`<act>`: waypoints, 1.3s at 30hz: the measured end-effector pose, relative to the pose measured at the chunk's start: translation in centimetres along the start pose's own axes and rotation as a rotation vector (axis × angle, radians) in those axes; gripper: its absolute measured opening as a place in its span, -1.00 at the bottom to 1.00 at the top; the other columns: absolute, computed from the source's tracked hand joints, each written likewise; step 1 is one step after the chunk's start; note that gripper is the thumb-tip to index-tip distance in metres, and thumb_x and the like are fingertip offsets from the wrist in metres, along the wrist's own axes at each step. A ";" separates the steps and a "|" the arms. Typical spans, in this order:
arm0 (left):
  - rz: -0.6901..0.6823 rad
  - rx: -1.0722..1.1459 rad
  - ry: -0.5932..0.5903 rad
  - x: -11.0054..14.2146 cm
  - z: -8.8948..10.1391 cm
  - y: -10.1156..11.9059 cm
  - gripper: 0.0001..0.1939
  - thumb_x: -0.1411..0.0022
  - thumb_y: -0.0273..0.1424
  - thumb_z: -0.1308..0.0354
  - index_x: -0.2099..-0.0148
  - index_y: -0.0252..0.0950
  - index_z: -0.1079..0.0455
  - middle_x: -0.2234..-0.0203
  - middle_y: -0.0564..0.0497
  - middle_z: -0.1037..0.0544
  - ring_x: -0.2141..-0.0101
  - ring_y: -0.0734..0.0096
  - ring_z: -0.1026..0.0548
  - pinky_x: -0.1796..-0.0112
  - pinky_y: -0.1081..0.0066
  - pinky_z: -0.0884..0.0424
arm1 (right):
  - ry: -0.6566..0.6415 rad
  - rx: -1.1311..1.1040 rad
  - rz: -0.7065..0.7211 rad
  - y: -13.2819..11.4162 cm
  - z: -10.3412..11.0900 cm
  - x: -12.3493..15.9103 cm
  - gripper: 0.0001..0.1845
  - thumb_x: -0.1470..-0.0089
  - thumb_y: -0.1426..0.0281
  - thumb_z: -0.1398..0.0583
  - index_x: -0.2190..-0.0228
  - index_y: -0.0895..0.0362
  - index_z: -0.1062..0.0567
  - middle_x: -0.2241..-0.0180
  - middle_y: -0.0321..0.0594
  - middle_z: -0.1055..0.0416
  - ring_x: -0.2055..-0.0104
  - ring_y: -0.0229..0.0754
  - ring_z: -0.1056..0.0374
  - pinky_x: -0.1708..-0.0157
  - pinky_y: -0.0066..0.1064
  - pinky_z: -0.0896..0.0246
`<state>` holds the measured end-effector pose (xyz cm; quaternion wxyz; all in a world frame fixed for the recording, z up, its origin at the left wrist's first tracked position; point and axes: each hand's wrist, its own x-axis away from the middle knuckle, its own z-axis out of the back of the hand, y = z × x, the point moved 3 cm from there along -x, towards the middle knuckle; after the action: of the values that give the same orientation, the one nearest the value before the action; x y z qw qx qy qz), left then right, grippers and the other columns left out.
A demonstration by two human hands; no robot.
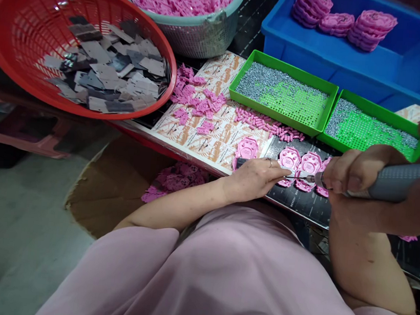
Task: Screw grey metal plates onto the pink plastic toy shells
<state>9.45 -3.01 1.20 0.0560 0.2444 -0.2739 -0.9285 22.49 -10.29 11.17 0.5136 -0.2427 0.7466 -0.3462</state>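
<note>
My right hand (358, 168): electric screwdriver (399, 181), gripped; left hand (250, 179): fingers narrowed by its bit (304, 178), likely steadying, hold unclear

Moderate, cool light reaches the table (211, 145) from above, with small glints inside the red basket (76, 111) and on the green trays (277, 126), while the floor (33, 240) sinks into dim shadow. The right hand (369, 186) and the grey tool (406, 182) look soft and blurred, and the wide view stretches shapes toward the edges.
</note>
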 end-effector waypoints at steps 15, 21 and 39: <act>0.032 -0.012 0.015 -0.3 -0.3 0.2 -0.81 -0.35 -0.43 -0.02 0.20 -0.35 -0.45 0.36 -0.02 -0.58 0.31 0.44 -0.55 0.25 0.48 -0.43 | 0.034 0.001 -0.067 0.1 0.8 1.0 -0.66 -0.07 0.17 -0.17 0.10 -0.06 -0.43 0.62 -0.41 -0.31 0.69 -0.31 -0.19 0.70 -0.40 -0.25; 0.011 -0.066 -0.077 -0.3 0.0 0.2 -0.78 -0.33 -0.53 0.01 0.12 -0.33 -0.46 0.30 -0.02 -0.60 0.26 0.41 -0.56 0.21 0.46 -0.44 | 0.170 0.106 -0.235 0.2 -0.7 1.4 -0.61 -0.03 0.11 -0.21 0.07 -0.17 -0.35 0.57 -0.38 -0.30 0.58 -0.20 -0.31 0.66 -0.33 -0.26; 0.051 -0.160 0.020 0.4 0.1 -0.2 -0.78 -0.36 -0.36 -0.01 0.23 -0.33 -0.44 0.36 -0.01 -0.57 0.28 0.41 -0.54 0.24 0.46 -0.44 | 0.062 0.012 -0.104 -0.6 0.4 1.4 -0.71 -0.05 0.23 -0.23 0.15 -0.05 -0.41 0.62 -0.43 -0.36 0.67 -0.28 -0.21 0.67 -0.37 -0.23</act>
<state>9.06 -2.86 1.05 0.1017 0.2414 -0.2043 -0.9432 22.43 -11.76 10.70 0.4729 -0.2674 0.7465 -0.3841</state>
